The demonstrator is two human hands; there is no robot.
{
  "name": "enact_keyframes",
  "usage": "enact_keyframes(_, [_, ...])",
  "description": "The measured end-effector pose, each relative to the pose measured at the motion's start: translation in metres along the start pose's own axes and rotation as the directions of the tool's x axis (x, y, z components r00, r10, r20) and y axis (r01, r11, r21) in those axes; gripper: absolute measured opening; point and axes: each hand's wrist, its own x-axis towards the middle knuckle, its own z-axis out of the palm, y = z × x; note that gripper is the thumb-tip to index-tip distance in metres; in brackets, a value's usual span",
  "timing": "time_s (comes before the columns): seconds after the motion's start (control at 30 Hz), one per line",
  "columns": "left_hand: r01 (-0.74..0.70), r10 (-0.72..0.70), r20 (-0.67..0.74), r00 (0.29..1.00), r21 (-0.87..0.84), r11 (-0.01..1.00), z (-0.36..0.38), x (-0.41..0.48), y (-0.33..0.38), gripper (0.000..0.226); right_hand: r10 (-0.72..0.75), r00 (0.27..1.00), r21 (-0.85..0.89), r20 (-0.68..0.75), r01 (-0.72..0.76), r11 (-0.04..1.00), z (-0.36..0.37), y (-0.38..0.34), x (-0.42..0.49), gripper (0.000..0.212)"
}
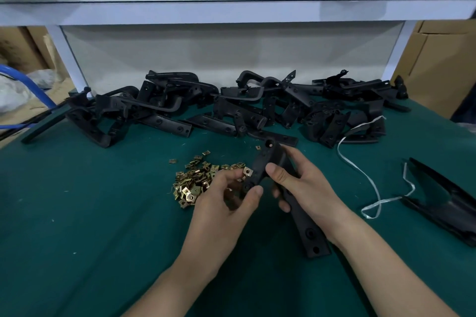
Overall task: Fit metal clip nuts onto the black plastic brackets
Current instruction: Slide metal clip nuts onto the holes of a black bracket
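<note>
My right hand (298, 183) grips a long black plastic bracket (306, 226) around its middle and holds it tilted above the green mat. My left hand (226, 195) pinches a brass-coloured clip nut (247, 170) against the left edge of the bracket's upper arm (261, 162). A heap of several loose clip nuts (195, 180) lies on the mat just left of my left hand. A long pile of black brackets (231, 108) stretches across the back of the table.
A separate black plastic part (443, 203) lies at the right edge, with a white strap (371, 183) curling beside it. A white shelf (231, 5) overhangs the back and carries a cardboard box, a cloth and a bottle. Cardboard boxes stand at both sides.
</note>
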Motion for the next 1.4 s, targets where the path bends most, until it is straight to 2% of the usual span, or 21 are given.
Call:
enact_keyframes(0.23, [-0.103,0.116,-0.085,0.99,0.141,0.985,0.001,0.0,-0.001,0.03,-0.04,0.999,-0.043,0.023,0.041,0.998,0.006,-0.005,-0.003,0.041])
enact_keyframes(0.47, [-0.146,0.162,-0.111,0.981,0.14,0.979,0.002,0.0,-0.002,0.024,-0.057,0.997,-0.062,0.043,0.06,0.996,0.009,-0.006,-0.005,0.042])
enact_keyframes(0.97, [-0.146,0.161,-0.122,0.979,0.123,0.982,0.002,0.0,-0.001,0.022,-0.087,0.995,-0.099,0.038,0.091,0.991,0.012,-0.006,-0.004,0.042])
enact_keyframes(1.4, [-0.187,0.197,-0.086,0.977,0.111,0.976,0.0,-0.001,0.003,0.018,-0.067,0.995,-0.094,0.079,0.075,0.993,0.01,-0.007,-0.004,0.04])
